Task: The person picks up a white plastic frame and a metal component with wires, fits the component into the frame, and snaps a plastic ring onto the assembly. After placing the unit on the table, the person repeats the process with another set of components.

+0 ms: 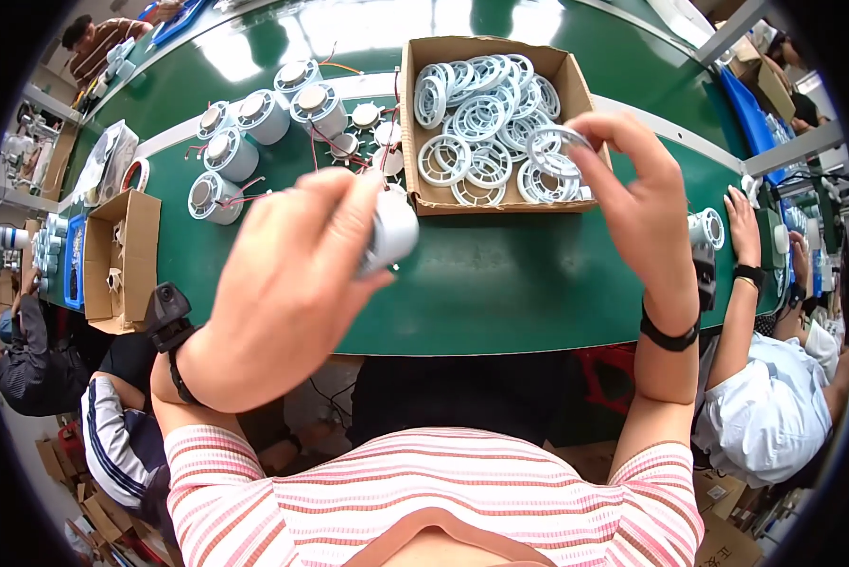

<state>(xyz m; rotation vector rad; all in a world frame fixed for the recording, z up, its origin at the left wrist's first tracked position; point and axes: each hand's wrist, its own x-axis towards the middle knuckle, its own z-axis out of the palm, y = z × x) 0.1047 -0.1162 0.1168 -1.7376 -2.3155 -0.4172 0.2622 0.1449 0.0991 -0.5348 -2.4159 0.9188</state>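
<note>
My left hand (292, 274) is wrapped round a pale blue-grey cylindrical housing (395, 230), tilted above the green table; the fingers hide much of it. Over the right side of an open cardboard box (500, 203), my right hand (637, 180) pinches a light blue plastic ring (554, 151) between thumb and fingertips. Many similar spoked rings (479, 118) lie heaped in that box. Left of the box stand several like housings (264, 115) with round speaker-like tops and thin wires. Small round wired parts (366, 115) lie between them and the box.
At the left edge of the green table (462, 302) sit a cardboard box (139, 255) and a clear plastic bag (110, 156). Another housing (706, 229) lies at right, near a co-worker's hand (743, 227). A pale metal rail (689, 139) crosses behind the ring box.
</note>
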